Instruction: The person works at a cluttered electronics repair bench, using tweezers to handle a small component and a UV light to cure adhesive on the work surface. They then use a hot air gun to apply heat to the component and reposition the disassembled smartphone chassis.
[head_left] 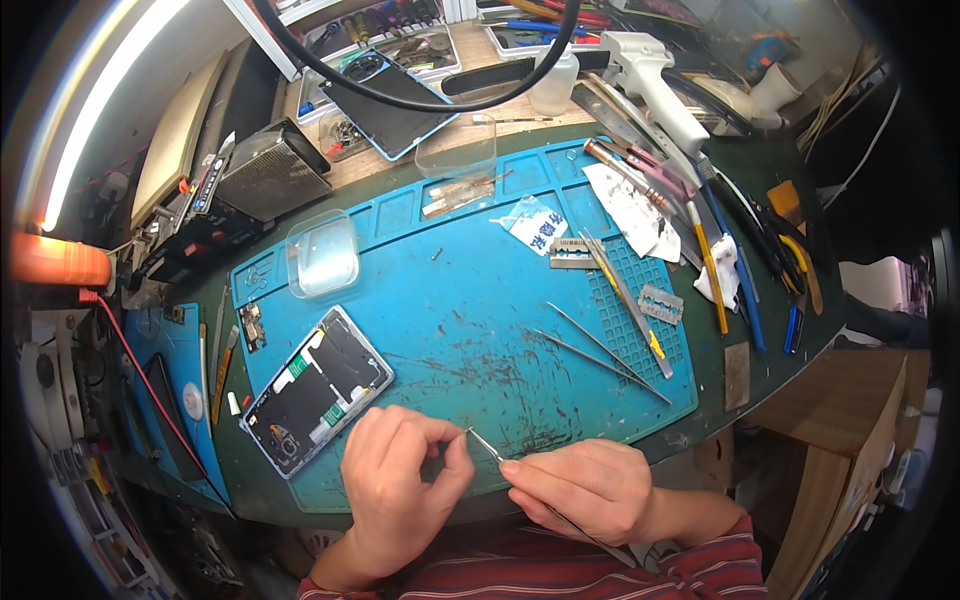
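Near the mat's front edge, my right hand [590, 490] grips slim metal tweezers [486, 446], their tip pointing up and left. Just left of it, my left hand [405, 475] is closed, thumb and forefinger pinched together right at the tweezer tip. Anything between those fingers is too small to make out. Beyond my left hand lies an opened phone [318, 392], tilted on the blue mat [440, 330], its dark inside and green strips facing up. A second pair of tweezers [600, 355] rests on the mat to the right.
A clear plastic box [323, 255] stands on the mat's left side. Razor blades [661, 305] and a yellow-marked tool [630, 310] lie at the right. Farther back are a phone screen [385, 105], a white glue gun [655, 85] and a small bag [533, 224]. A black cable loop [420, 105] hangs overhead.
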